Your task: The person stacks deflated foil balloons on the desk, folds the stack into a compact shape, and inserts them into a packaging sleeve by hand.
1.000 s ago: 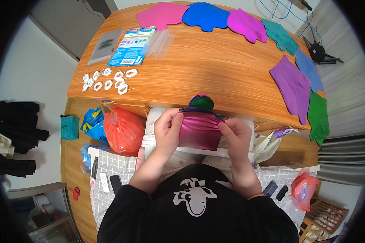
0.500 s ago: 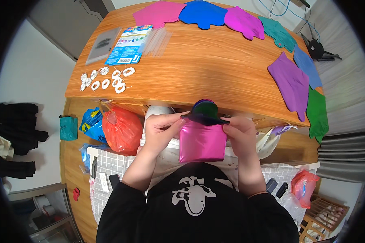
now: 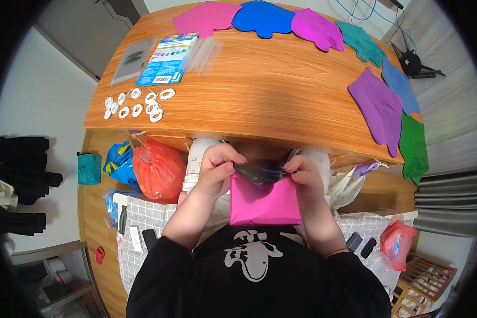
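The person is holding a folded pink foil sheet [image 3: 264,204] in front of the chest, just below the near edge of the wooden table [image 3: 265,90]. The left hand [image 3: 217,169] is pinching the sheet's upper left corner with fingers closed on it, and the right hand [image 3: 303,177] is gripping the upper right corner the same way. Between the two hands a dark, shiny folded edge [image 3: 261,170] is showing at the top of the sheet.

On the table, well apart from the hands, colored foil shapes are lying in an arc along the far and right edges: a pink one [image 3: 206,17], a blue one [image 3: 264,17], a magenta one [image 3: 317,27], a teal one [image 3: 361,41], a purple one [image 3: 379,108] and a green one [image 3: 414,146]. A printed card [image 3: 167,59] is lying near the left end, with small white rings [image 3: 138,103] just beside it. An orange plastic bag [image 3: 158,168] is sitting on the floor left of the left hand.
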The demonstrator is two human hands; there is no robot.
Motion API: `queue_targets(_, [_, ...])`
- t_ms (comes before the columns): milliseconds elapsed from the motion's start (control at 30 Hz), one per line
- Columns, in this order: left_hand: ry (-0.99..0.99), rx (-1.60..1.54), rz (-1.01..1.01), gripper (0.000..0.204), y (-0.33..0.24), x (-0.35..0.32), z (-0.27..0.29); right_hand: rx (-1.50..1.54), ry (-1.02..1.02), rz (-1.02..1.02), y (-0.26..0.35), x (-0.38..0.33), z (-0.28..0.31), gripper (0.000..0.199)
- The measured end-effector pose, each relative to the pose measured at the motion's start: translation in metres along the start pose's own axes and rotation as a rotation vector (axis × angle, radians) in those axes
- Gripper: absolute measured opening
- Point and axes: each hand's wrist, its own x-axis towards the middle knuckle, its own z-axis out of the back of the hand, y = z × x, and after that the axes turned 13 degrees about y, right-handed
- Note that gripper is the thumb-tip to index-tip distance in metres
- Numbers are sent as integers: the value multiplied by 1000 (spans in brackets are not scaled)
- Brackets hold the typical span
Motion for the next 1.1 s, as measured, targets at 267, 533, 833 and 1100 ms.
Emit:
queue_targets(267, [-38, -24, 106, 13, -16, 15, -8, -107, 27, -83, 15, 2, 9, 9])
queue_targets(533, [121, 634, 470, 16, -57, 34, -9, -719, 90, -248, 62, 10, -7, 13])
queue_targets(833, [458, 1219, 504, 38, -105, 108, -48, -1523, 176, -97, 114, 40, -80, 19])
queue_targets(1100, [905, 1989, -184, 34, -92, 134, -21, -2342, 618, 463, 135, 60, -30, 32])
